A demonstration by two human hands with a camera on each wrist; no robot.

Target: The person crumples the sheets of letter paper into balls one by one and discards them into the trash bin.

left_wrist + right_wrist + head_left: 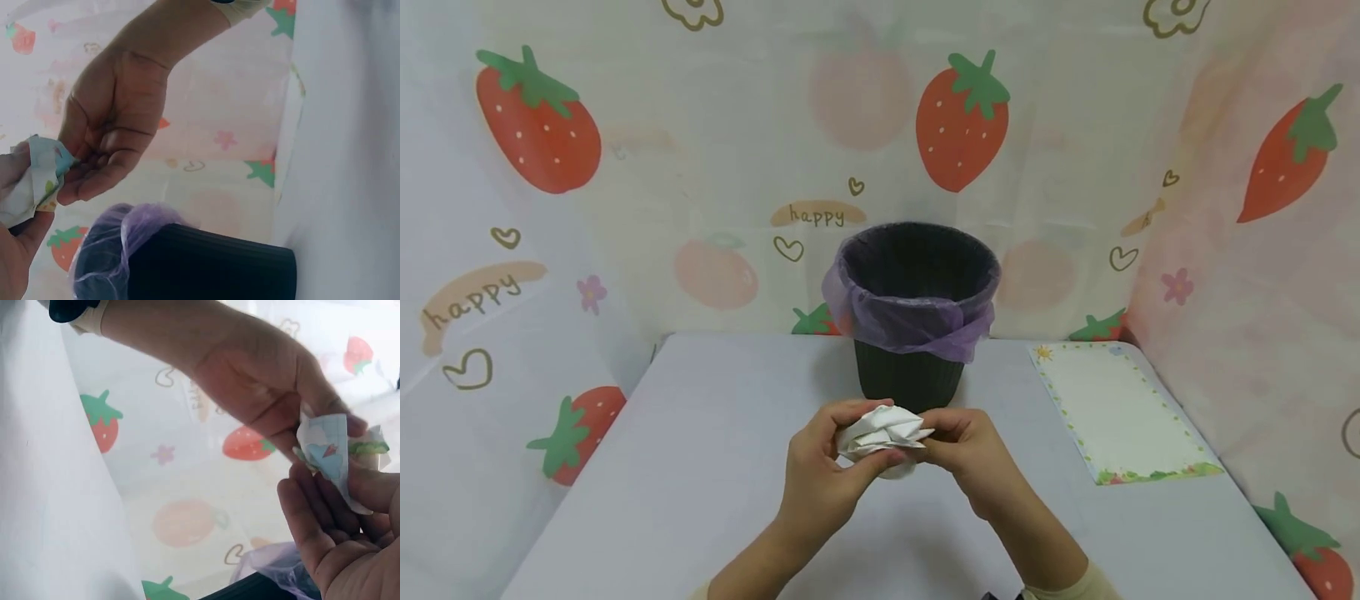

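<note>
A crumpled, folded sheet of paper [883,431], white with printed colour on parts of it, is held between both hands above the table. My left hand [822,467] grips it from the left, thumb in front and fingers behind. At its right edge, my right hand [973,458] pinches the paper between thumb and fingers. Blue and green print shows on the paper [328,447] in the right wrist view, with the right thumb against its lower part. In the left wrist view, the right hand [115,125] reaches down to the paper [47,172].
Just beyond the hands stands a black bin [910,375] with a purple liner bag [917,325] folded over its rim. A flat sheet with a decorated border [1127,412] lies on the white table [700,433] at the right. Strawberry-print cloth [737,125] hangs around the table.
</note>
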